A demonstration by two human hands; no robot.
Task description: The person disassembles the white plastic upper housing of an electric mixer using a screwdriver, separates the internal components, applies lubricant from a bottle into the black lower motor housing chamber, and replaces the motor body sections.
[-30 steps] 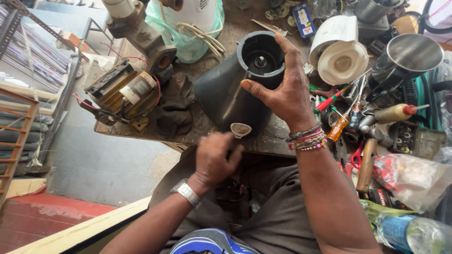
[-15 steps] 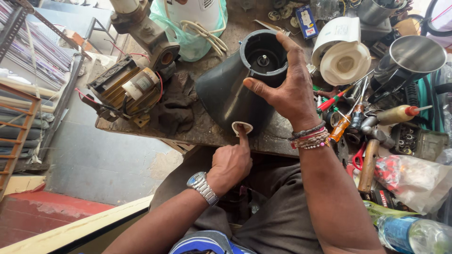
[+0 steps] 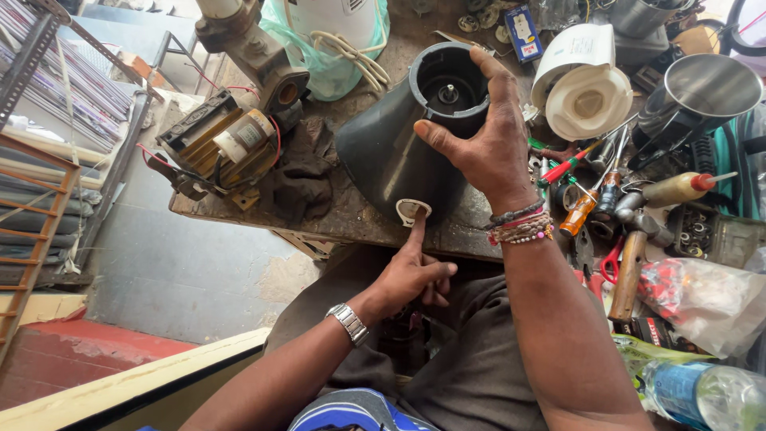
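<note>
A black cone-shaped appliance housing (image 3: 383, 160) lies tilted on the worn workbench (image 3: 351, 219), its round open top facing up. My right hand (image 3: 487, 148), with beaded bracelets at the wrist, grips the housing's upper rim and side. My left hand (image 3: 411, 275), with a metal watch on the wrist, reaches up from my lap. Its index finger is stretched out and its tip presses into a small white-rimmed opening (image 3: 412, 211) low on the housing. The other fingers are curled in and hold nothing.
A bare motor with copper windings (image 3: 215, 144) and a dark rag (image 3: 299, 179) lie to the left. On the right are a white lid (image 3: 586, 100), a steel jar (image 3: 706, 84), several screwdrivers (image 3: 586, 203) and a plastic bottle (image 3: 702, 391). A metal rack (image 3: 32, 199) stands at far left.
My left hand rose from below the bench edge and put out its index finger to the white-rimmed opening. My right hand kept its grip on the housing.
</note>
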